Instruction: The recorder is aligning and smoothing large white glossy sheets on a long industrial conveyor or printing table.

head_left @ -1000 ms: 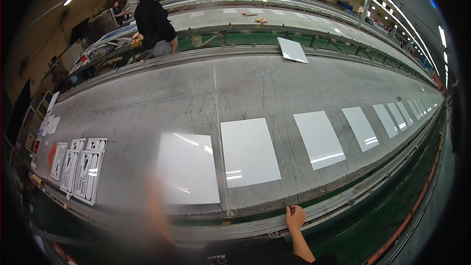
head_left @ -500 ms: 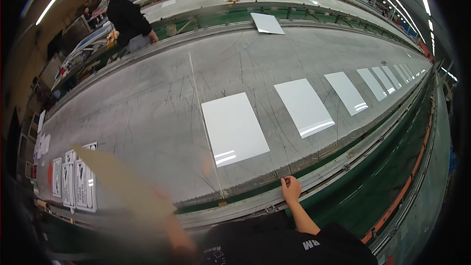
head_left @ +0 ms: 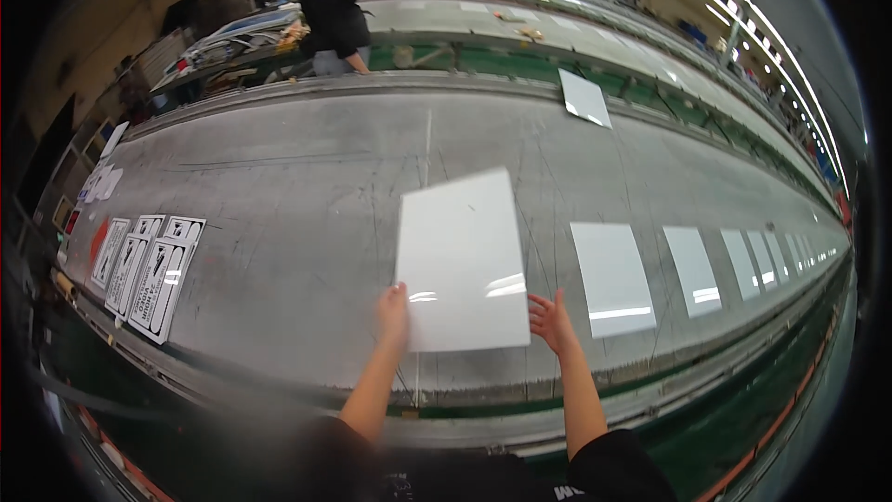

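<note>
A glossy white rectangular sheet is in front of me over the grey table, its upper edge slanted. My left hand grips its left edge, with the thumb showing at the border. Beside the lower right edge, my right hand has its fingers apart, the fingertips at or very near the sheet. Whether the sheet's lower edge touches the table I cannot tell. The nearest other white sheet lies flat just right of my right hand.
More white sheets run in a row to the right. Printed black-and-white signs lie at the left. Another white sheet rests on the far rail. A person in black stands beyond the table. A metal rail borders the near side.
A blurred tan sheet at my left hand is out of sight. My left hand now grips a white sheet, and my right hand has left the near rail for its right edge. The view has shifted.
</note>
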`<state>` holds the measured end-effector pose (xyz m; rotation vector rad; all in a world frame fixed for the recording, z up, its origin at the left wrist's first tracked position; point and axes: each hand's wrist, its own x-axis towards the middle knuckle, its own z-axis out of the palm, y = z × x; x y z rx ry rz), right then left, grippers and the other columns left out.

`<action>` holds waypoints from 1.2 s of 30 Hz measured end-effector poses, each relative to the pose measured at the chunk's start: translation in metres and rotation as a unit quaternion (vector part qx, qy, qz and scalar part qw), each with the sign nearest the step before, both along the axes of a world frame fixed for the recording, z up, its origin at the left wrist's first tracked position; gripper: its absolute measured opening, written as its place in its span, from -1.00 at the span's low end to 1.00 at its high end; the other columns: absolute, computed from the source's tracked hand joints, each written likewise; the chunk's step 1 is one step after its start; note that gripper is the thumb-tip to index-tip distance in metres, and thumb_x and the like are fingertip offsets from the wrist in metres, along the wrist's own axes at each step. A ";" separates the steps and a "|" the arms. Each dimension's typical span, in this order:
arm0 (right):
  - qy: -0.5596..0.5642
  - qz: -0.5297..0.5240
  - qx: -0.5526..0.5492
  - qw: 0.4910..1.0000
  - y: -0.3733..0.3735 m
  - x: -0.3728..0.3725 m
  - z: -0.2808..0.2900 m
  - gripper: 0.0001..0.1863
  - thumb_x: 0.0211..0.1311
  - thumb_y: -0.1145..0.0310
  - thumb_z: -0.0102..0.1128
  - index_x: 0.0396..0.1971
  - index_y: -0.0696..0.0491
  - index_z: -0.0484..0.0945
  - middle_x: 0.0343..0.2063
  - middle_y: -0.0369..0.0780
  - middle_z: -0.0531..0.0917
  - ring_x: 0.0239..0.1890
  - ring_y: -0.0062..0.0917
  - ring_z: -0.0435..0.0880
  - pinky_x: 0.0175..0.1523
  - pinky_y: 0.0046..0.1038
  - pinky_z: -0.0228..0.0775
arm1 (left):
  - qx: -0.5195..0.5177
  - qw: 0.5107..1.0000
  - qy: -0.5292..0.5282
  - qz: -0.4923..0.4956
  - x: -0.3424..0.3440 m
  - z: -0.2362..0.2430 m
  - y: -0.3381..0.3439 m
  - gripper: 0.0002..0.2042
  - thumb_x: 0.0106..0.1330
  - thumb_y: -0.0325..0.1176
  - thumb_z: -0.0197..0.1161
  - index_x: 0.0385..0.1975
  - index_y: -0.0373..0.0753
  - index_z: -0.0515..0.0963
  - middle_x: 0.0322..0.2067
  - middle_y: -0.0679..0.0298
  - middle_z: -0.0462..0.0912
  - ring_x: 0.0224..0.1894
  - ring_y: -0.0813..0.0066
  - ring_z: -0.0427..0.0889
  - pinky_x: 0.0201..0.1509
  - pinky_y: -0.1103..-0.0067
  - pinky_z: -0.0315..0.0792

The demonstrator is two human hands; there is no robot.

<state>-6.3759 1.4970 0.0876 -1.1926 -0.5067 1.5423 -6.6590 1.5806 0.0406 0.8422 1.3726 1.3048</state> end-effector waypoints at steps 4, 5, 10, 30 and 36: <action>-0.240 -0.093 0.080 0.963 0.040 -0.005 -0.025 -0.60 0.10 0.19 -0.03 -0.22 0.24 0.38 -0.33 -0.20 0.51 -0.29 -0.58 0.46 -0.16 -0.52 0.26 | 0.081 0.978 0.167 0.093 0.046 -0.024 0.013 -0.69 0.13 -0.15 0.05 -0.42 -0.34 0.44 -0.55 0.21 0.48 -0.46 0.47 0.44 -0.33 0.63 0.30; -0.273 -0.123 0.101 0.949 0.045 -0.001 -0.036 -0.65 0.06 0.25 0.02 -0.24 0.23 0.40 -0.38 -0.22 0.52 -0.33 -0.59 0.46 -0.18 -0.52 0.27 | 0.023 0.976 0.202 0.080 0.050 -0.029 0.011 -0.66 0.11 -0.13 0.06 -0.35 -0.34 0.43 -0.47 0.17 0.47 -0.39 0.39 0.43 -0.26 0.59 0.29; -0.541 -0.067 0.036 0.837 0.038 0.009 -0.085 -0.64 -0.12 0.34 0.15 -0.25 0.15 0.41 -0.31 -0.14 0.45 -0.22 -0.40 0.38 -0.08 -0.42 0.19 | -0.106 0.882 0.456 -0.054 0.070 -0.039 -0.002 -0.48 0.00 -0.06 0.13 -0.08 -0.24 0.29 0.02 0.04 0.08 0.04 0.09 0.03 0.06 0.33 0.00; -0.561 -0.094 -0.263 0.779 0.076 -0.015 -0.075 -0.45 -0.09 0.01 0.03 -0.27 0.23 0.38 -0.26 0.00 0.48 -0.16 -0.16 0.43 -0.07 -0.21 0.18 | -0.298 0.861 0.407 -0.067 0.068 -0.036 0.042 -0.48 -0.03 -0.03 0.13 -0.28 -0.44 0.36 -0.17 -0.06 0.37 -0.07 0.09 0.32 -0.02 0.35 0.19; -0.492 -0.109 -0.273 0.820 0.074 -0.014 -0.077 -0.54 -0.05 0.03 -0.03 -0.40 0.19 0.47 -0.28 -0.04 0.51 -0.16 -0.15 0.43 -0.07 -0.24 0.16 | -0.041 0.974 0.201 -0.095 0.056 -0.025 0.043 -0.68 -0.03 -0.26 0.21 -0.40 -0.42 0.42 -0.40 0.10 0.53 -0.35 0.30 0.49 -0.24 0.50 0.32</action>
